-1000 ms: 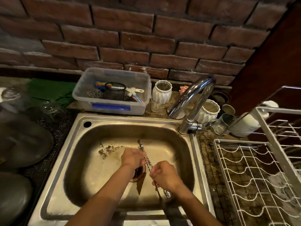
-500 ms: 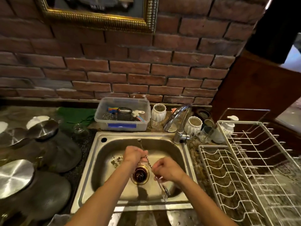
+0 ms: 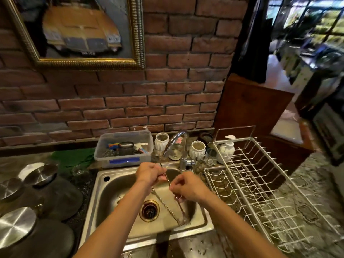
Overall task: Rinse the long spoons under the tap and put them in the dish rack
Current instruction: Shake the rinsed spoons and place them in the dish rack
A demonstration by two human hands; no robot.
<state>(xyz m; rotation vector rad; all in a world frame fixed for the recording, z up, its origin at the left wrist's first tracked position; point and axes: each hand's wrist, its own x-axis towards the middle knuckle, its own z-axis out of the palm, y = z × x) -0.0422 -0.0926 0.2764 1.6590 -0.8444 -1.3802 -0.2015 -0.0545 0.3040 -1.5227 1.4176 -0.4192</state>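
Note:
Long twisted-stem metal spoons (image 3: 168, 209) slant over the steel sink (image 3: 106, 194), their lower ends near the front right corner of the basin. My left hand (image 3: 149, 173) grips their upper part near the back of the sink. A little to the right, my right hand (image 3: 188, 186) pinches the stems lower down. The chrome tap (image 3: 175, 144) arches behind the hands; no water stream is visible. The white wire dish rack (image 3: 260, 192) stands on the counter right of the sink.
A clear plastic tub (image 3: 123, 148) of brushes and scrubbers sits behind the sink, beside white ribbed cups (image 3: 161, 141) and a glass (image 3: 211, 156). Dark pots with steel lids (image 3: 40, 173) crowd the left counter. A brick wall with a framed picture (image 3: 78, 32) rises behind.
The view has tilted up and pulled back, showing more wall and rack. Both hands have lifted the spoons higher and toward the back of the sink.

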